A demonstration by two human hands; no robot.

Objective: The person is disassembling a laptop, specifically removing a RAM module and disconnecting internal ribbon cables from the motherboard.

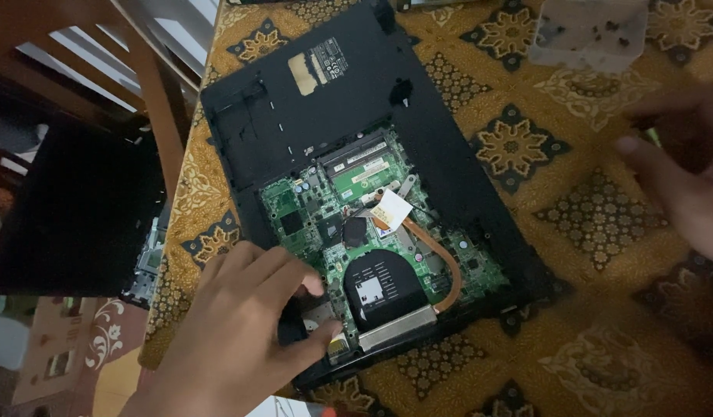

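A table draped in a mustard-yellow cloth [603, 324] with dark flower medallions fills the view; a wooden chair [152, 85] stands off its edge at 10 o'clock. On the cloth lies an opened black laptop base [310, 93], turned diagonally, its green circuit board [325, 212] exposed through the middle. On the black shell toward 12 o'clock sits a rectangular label [325, 63], part pale tan, part black with small white print. A small white and orange square sticker [392, 208] lies near the board's centre, beside a copper heat pipe [449, 266] that curves down toward 5 o'clock around the round black fan [379, 286], which carries its own small white square label.

The left hand [240, 332] rests at 7 o'clock, fingers spread and lightly curled, fingertips touching the board's lower left corner beside the fan; it grasps nothing visible. The right hand [680, 170] hovers at 3 o'clock, blurred, well apart from the laptop; whether it grips anything cannot be told. A clear plastic tray [588, 35] holding small dark bits sits at 1 o'clock.
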